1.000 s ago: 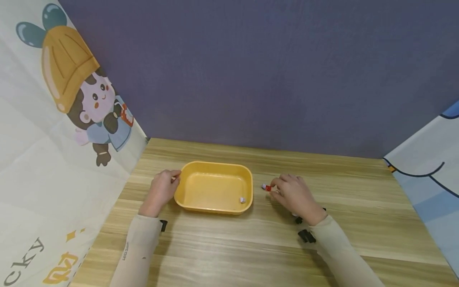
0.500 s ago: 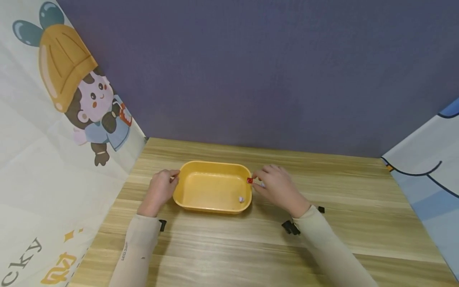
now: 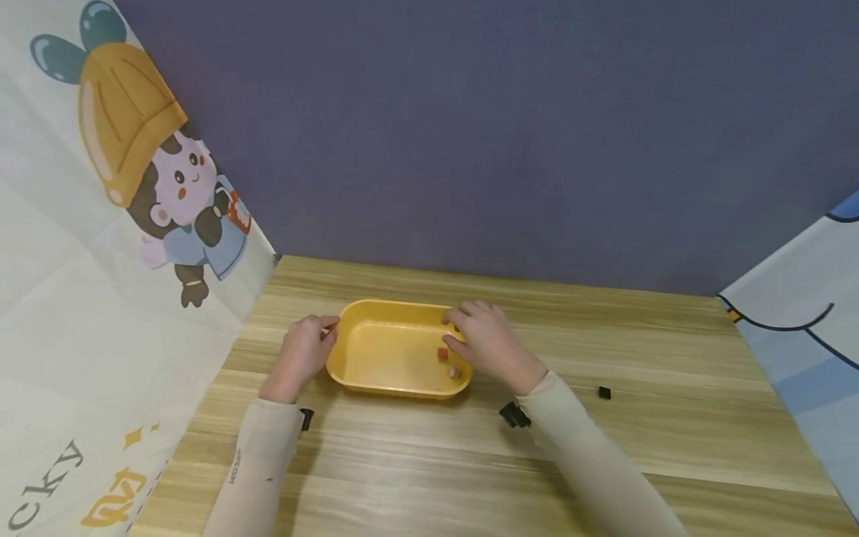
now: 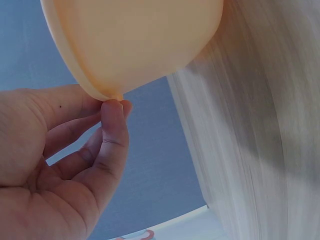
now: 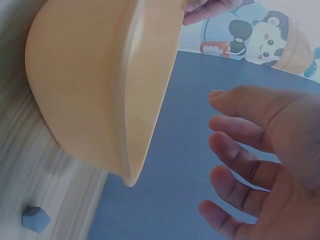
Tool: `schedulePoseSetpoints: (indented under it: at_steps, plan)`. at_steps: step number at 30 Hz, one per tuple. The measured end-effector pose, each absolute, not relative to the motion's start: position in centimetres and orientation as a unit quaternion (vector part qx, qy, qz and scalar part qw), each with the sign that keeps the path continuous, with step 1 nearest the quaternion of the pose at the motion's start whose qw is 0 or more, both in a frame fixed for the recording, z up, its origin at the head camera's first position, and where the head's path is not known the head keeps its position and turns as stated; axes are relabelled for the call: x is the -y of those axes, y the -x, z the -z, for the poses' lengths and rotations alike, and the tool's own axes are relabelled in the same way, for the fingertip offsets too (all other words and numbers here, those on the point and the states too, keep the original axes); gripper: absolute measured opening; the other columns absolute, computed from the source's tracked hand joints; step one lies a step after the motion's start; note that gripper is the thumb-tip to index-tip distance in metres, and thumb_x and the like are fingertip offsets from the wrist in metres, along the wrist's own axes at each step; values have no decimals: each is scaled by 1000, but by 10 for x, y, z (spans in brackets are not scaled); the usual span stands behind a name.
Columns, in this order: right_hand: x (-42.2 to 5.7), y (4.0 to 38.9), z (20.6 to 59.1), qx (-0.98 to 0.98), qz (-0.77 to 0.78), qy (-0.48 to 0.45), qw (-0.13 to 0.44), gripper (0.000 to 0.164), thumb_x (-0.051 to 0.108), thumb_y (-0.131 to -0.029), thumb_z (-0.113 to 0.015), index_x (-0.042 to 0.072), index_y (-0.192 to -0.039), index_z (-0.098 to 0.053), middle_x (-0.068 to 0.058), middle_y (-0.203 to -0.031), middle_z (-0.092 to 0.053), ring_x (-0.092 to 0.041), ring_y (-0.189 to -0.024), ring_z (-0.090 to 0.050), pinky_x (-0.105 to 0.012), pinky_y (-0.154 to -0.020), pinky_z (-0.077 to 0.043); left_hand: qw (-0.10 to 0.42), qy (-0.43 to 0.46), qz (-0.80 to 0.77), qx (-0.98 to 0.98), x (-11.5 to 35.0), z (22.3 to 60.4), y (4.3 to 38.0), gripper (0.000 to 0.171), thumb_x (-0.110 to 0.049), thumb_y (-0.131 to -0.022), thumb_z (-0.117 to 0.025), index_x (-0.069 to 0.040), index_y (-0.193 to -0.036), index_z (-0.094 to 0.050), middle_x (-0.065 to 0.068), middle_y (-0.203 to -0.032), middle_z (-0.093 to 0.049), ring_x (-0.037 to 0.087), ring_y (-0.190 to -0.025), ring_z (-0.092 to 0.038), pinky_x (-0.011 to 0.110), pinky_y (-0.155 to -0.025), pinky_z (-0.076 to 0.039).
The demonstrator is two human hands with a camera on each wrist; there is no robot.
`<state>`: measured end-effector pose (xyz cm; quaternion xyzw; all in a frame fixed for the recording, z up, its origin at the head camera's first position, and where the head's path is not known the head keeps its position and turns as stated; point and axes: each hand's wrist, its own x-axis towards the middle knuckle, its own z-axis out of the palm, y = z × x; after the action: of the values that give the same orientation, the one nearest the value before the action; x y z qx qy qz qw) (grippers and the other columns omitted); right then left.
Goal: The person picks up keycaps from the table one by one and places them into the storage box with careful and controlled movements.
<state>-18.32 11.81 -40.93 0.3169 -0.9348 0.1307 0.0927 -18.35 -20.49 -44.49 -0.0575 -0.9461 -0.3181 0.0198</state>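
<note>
A yellow plastic tub (image 3: 385, 356) stands on the wooden table. My left hand (image 3: 309, 356) pinches its left rim between thumb and fingers; in the left wrist view the fingertips (image 4: 113, 112) meet at the rim's corner. My right hand (image 3: 493, 344) hovers over the tub's right end. Its fingers are spread and bear nothing, as the right wrist view of the hand (image 5: 255, 165) shows. Inside the tub, near the right end, a small red block (image 3: 443, 353) is beside a small whitish block (image 3: 454, 372).
A small black block (image 3: 605, 393) lies on the table right of my right forearm. In the right wrist view a blue-grey faceted block (image 5: 35, 219) sits on the table beside the tub. A dark blue panel (image 3: 470, 149) rises behind the table.
My right hand has moved left from the table to above the tub and let go of the red block, which is now inside. My left hand has stayed on the rim.
</note>
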Motion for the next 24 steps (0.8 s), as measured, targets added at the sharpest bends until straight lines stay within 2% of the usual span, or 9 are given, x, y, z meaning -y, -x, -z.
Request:
schedulePoseSetpoints:
  at_steps: [8,12,21,24]
  plan:
    - [-134,186,408,932,-146,-310,114,21,18,-90,-78,9,-108,-73,-4,-92,-64,-22,-84,-60,-53,-82,-50,20,52,320,946,204,444,184,29,-2,-98,-58,8,-125,-65,27,-115,-66,33,-92,-69,34,-65,-59]
    - [-149,186,410,937,-138,-295,128,21,16,-88,-79,8,-106,-73,-3,-88,-63,-23,-81,-60,-52,-79,-50,16,55,318,946,204,444,185,30,-2,-98,-58,8,-125,-65,27,-116,-66,33,-93,-69,34,-65,-59]
    - [-180,186,422,951,-122,-262,107,20,16,-88,-79,9,-105,-72,-5,-88,-63,-23,-79,-58,-46,-68,-49,19,60,318,946,204,445,184,29,0,-98,-58,10,-124,-65,28,-113,-67,33,-91,-69,33,-63,-59]
    - [-188,188,431,952,-109,-263,108,21,16,-87,-81,9,-104,-72,-4,-88,-64,-22,-78,-60,-47,-69,-51,22,61,317,946,204,445,184,29,0,-98,-58,10,-124,-65,28,-113,-67,33,-91,-69,33,-62,-58]
